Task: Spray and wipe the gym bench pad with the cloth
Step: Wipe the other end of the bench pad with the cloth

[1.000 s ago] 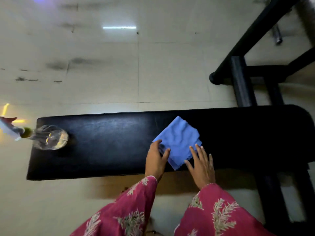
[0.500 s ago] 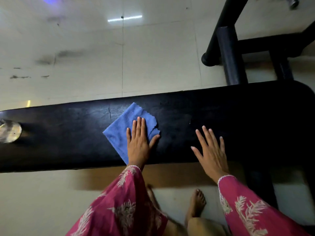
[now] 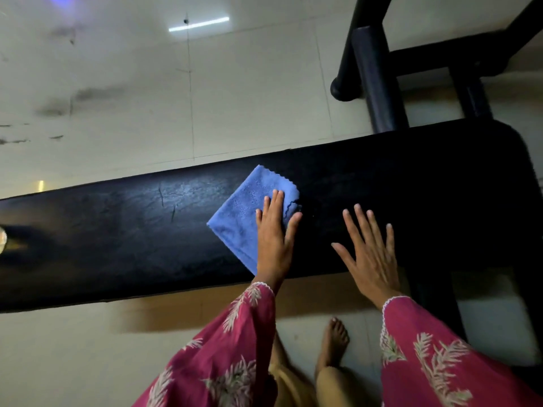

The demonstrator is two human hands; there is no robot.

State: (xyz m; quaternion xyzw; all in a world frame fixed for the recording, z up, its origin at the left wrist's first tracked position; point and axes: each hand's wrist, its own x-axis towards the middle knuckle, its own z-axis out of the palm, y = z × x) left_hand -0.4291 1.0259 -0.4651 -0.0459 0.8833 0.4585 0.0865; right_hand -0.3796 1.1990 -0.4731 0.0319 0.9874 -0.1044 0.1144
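Left hand [image 3: 273, 248] presses the blue cloth [image 3: 244, 218] with straight fingers [image 3: 276, 207]; right hand [image 3: 367, 254] rests splayed, empty, on the bench pad [image 3: 117, 230]. Unpinched, the cloth may bunch.

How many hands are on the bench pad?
2. The left hand lies flat on the blue cloth around mid-bench; the right hand lies flat on the bare bench pad to its right.

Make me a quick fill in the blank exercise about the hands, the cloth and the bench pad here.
1. The left hand presses flat on the ____ cloth.
2. The right hand rests, fingers spread, on the bare ____ bench pad.
3. The cloth lies to the ____ of the right hand.
Missing words: blue; black; left.
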